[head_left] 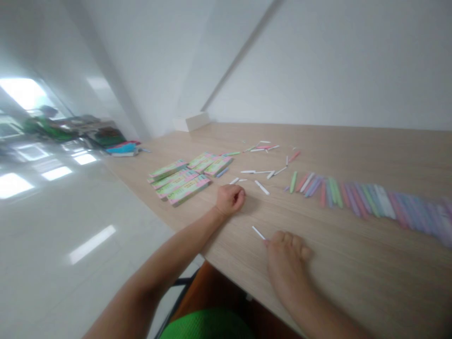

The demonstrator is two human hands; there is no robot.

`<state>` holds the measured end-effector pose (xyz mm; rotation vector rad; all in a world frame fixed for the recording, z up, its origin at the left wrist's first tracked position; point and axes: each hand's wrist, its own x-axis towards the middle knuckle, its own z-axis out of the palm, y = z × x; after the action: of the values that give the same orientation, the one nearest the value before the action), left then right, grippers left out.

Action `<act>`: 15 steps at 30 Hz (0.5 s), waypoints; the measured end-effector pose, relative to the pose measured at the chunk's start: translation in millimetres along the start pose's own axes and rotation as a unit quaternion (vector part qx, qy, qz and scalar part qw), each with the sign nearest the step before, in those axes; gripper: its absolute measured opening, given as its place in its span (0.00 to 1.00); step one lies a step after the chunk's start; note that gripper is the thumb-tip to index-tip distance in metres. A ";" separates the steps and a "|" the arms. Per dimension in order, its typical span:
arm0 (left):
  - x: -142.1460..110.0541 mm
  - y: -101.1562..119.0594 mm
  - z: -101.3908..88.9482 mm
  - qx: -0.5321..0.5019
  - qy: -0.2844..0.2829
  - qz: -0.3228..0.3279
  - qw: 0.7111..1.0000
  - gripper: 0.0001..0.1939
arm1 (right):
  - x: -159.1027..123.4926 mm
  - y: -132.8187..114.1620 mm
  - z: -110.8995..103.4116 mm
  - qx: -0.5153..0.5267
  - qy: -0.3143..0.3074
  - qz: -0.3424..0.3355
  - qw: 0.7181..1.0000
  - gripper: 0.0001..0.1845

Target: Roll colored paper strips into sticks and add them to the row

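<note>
My left hand (230,198) rests on the wooden table (353,263) with its fingers curled into a loose fist; I cannot make out anything inside it. My right hand (286,256) lies nearer to me, fingers pressed together, pinching the end of a thin white stick (258,232) that points away to the left. Just beyond the left hand lie several pastel packets (187,178) in pink, green and yellow. Loose white and coloured sticks (262,172) are scattered past both hands.
A long row of pastel sticks (367,200) runs along the table toward the right edge. A white box (191,121) sits against the wall at the far corner. Glossy white floor spreads out left, with a cluttered pile (106,139) beyond the table's end.
</note>
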<state>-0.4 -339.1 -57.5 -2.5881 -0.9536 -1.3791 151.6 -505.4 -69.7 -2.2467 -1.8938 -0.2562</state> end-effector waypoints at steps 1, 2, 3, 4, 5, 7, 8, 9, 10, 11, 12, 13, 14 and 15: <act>0.8 1.0 -0.5 -0.001 0.002 -0.005 1.000 0.13 | -0.9 -0.1 -1.7 0.001 -0.009 0.005 1.000 0.08; 1.8 2.1 -0.8 -0.003 0.004 -0.010 1.000 0.13 | -1.4 -0.1 -4.4 0.001 -0.020 0.007 1.000 0.09; 2.9 2.9 -1.0 -0.007 0.005 -0.018 1.000 0.14 | -1.6 -0.3 -7.8 -0.002 -0.031 0.008 0.999 0.09; 3.8 3.2 -0.9 -0.009 0.001 -0.023 1.000 0.14 | -1.6 -0.7 -11.3 -0.002 -0.045 0.004 0.999 0.10; 4.2 2.8 -0.3 -0.006 -0.004 -0.032 0.999 0.14 | -1.3 -1.5 -14.3 0.000 -0.062 0.001 0.998 0.10; 3.1 0.5 2.0 -0.002 -0.011 -0.051 0.999 0.14 | -0.4 -3.7 -17.2 0.010 -0.068 -0.013 0.998 0.11; 2.1 -0.6 3.6 -0.006 -0.010 -0.055 0.998 0.14 | 0.2 -5.0 -17.2 0.009 -0.073 -0.006 0.997 0.12; 1.3 -1.4 4.9 -0.014 -0.006 -0.061 0.998 0.14 | 0.8 -6.4 -16.6 0.006 -0.073 0.002 0.997 0.12; 0.9 -1.7 6.0 -0.024 0.001 -0.065 0.998 0.14 | 1.4 -8.0 -15.8 0.003 -0.070 0.006 0.998 0.12; 0.7 -1.7 6.5 -0.033 0.009 -0.068 0.997 0.15 | 2.0 -9.8 -15.0 0.002 -0.067 0.010 0.998 0.12; 0.7 -1.6 6.8 -0.042 0.017 -0.071 0.996 0.15 | 2.7 -11.8 -14.0 0.003 -0.064 0.012 0.998 0.12; 0.8 -1.6 6.8 -0.042 0.023 -0.065 0.997 0.15 | 3.3 -14.0 -13.0 0.004 -0.061 0.009 0.998 0.11; 0.9 -1.7 6.7 -0.042 0.027 -0.057 0.997 0.14 | 3.8 -16.1 -12.0 0.005 -0.057 0.007 0.998 0.11; 1.0 -1.9 6.6 -0.040 0.031 -0.046 0.998 0.14 | 4.2 -17.9 -10.8 0.005 -0.052 0.005 0.999 0.10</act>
<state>3.8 -334.9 -61.2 -2.5716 -1.0420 -1.5404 134.5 -501.1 -57.5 -2.3044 -1.9290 -0.1310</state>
